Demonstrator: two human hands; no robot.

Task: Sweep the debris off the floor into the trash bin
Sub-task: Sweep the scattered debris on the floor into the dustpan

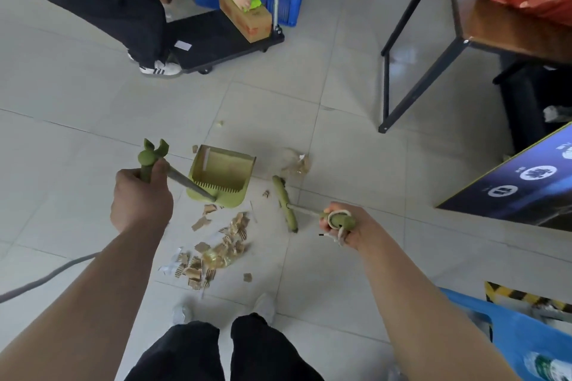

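Note:
My left hand (pixel 140 195) grips the green handle of a long-handled green dustpan (pixel 221 175) that stands on the tiled floor just beyond a pile of debris (pixel 216 249): torn cardboard scraps and clear plastic wrap. My right hand (pixel 343 224) grips the green handle of a broom, a white cord looped around it. The green broom head (pixel 284 202) rests on the floor to the right of the pile. More crumpled plastic (pixel 297 162) lies beyond the broom head, and a small scrap (pixel 220 123) lies farther off.
Another person (pixel 102 0) bends over a cardboard box (pixel 244 14) on a black trolley (pixel 216 37) by blue crates. A black-framed table (pixel 433 40) stands at right, a dark sign board (pixel 520 185) leans nearby, and a blue bin (pixel 507 331) is at lower right. A grey cable (pixel 46 278) crosses the floor at left.

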